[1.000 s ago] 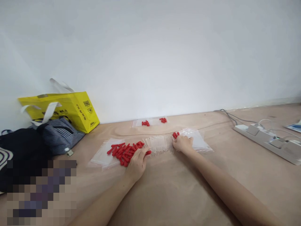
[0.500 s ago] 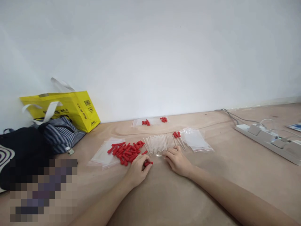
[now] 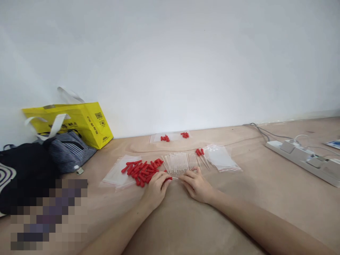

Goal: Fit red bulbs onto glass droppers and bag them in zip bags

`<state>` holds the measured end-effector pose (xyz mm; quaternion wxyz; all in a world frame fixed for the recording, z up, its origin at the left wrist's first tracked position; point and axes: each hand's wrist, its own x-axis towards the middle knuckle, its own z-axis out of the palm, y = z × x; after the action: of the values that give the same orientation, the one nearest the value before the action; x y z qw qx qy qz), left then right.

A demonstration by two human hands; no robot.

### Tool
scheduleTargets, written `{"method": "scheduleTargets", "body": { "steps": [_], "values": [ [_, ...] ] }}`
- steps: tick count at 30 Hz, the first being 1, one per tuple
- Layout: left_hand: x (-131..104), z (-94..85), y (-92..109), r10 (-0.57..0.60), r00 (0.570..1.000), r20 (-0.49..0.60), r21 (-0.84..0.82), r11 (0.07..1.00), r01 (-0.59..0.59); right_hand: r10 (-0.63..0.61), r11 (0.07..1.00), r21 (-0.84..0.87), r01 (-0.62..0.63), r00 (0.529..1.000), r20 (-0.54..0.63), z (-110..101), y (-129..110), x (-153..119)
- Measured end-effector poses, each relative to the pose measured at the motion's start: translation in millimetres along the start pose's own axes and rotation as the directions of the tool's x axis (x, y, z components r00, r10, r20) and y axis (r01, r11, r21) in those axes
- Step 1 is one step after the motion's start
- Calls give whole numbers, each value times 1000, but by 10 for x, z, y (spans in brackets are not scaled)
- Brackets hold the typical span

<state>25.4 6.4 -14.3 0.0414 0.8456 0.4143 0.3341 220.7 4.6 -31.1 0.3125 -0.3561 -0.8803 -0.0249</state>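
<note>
My left hand is closed on a red rubber dropper bulb, whose end shows past the fingertips. In my closed right hand is a thin clear glass tube, its end meeting the bulb's mouth; whether it sits inside cannot be made out. A heap of red bulbs lies beside my left hand. Just beyond both hands is a row of clear glass tubes. Several droppers with red bulbs fitted lie to the right of the row.
Clear zip bags lie on the right, more plastic bags under the heap's left. Bagged red-bulb droppers rest near the wall. A white power strip is at right; a yellow bag, striped bag and black bag stand left.
My hands have come closer together. The bulb in my left hand has moved up and now meets the glass tube, which my right hand has brought left and toward me.
</note>
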Motion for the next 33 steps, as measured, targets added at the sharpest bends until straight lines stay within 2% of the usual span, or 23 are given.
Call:
{"method": "scheduleTargets", "body": {
  "steps": [4, 9, 16, 27, 33],
  "values": [
    [3, -1, 20, -19, 1000, 12, 85, 996, 18, -27, 999, 20, 28, 1000, -14, 3, -21, -1],
    [-15, 18, 38, -10, 1000, -15, 75, 997, 11, -54, 998, 42, 55, 998, -27, 9, -17, -4],
    [-42, 24, 57, 60, 998, 36, 105, 993, -63, -82, 994, -75, 84, 996, 27, -15, 7, 16],
    [-40, 24, 116, 97, 992, 83, 98, 990, -105, -109, 989, -105, 105, 994, -29, 39, 11, 47],
    [-23, 26, 137, 121, 990, 77, 104, 986, -129, -99, 990, -104, 97, 995, -16, 39, -11, 56]
  ]
}}
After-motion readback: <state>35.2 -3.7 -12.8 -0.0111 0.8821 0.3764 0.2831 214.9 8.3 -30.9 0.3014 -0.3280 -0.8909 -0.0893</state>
